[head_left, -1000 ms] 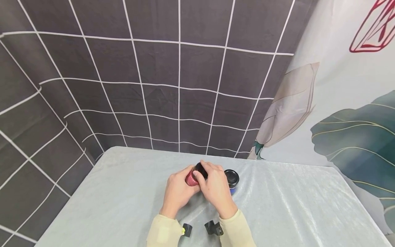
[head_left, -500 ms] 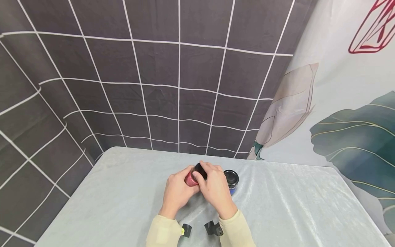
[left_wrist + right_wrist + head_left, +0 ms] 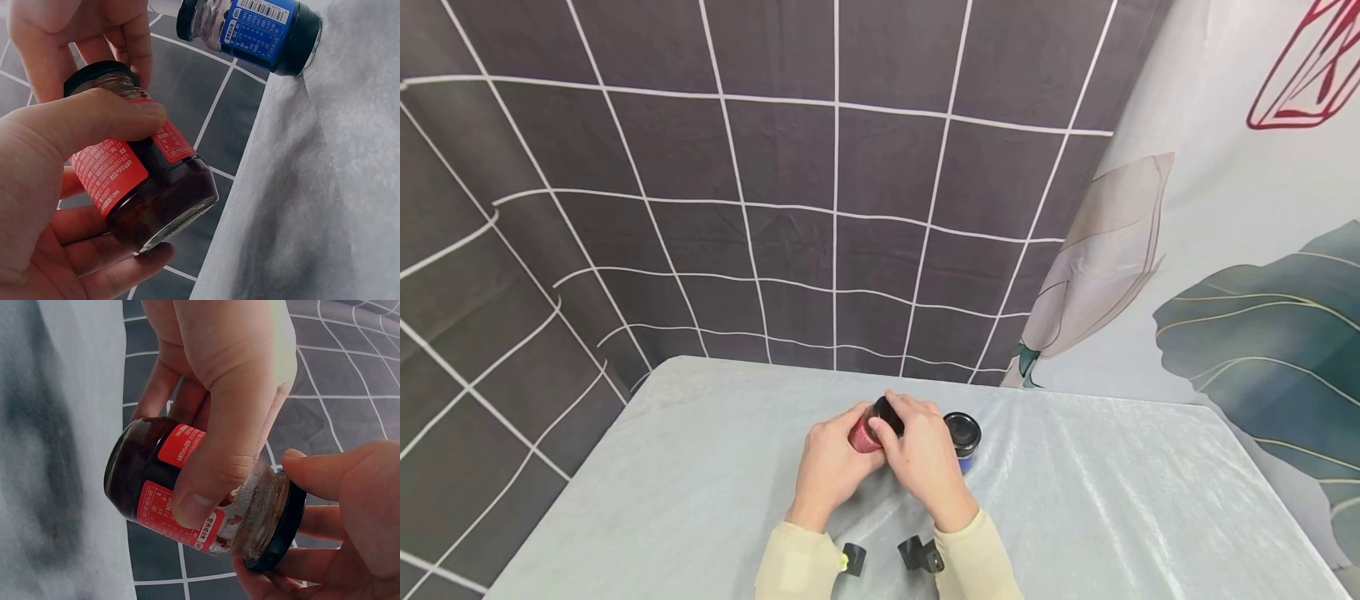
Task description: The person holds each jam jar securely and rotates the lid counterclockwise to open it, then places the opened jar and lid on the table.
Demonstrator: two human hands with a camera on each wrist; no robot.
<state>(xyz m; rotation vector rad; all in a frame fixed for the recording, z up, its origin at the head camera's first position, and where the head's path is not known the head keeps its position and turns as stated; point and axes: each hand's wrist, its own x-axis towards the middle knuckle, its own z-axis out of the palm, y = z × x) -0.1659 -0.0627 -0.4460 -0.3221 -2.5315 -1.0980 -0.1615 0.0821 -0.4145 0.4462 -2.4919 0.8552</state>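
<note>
A glass jar with a red label (image 3: 117,169) and dark contents is tilted in both hands above the table. My left hand (image 3: 833,467) grips its body, thumb across the label in the left wrist view and fingers behind the glass. My right hand (image 3: 927,457) holds the black lid (image 3: 289,528) at the jar's neck, thumb and fingers round its rim. The lid sits on the mouth; reddish smears show inside the glass below it in the right wrist view. Just beyond the right hand stands a second jar (image 3: 256,31), blue-labelled, with a black lid (image 3: 963,430).
A pale grey cloth covers the table (image 3: 700,467). Behind and to the left hang dark curtains (image 3: 782,250) with a white grid. At right is a white hanging (image 3: 1150,350) printed with leaves. Black camera mounts (image 3: 854,559) sit at both wrists.
</note>
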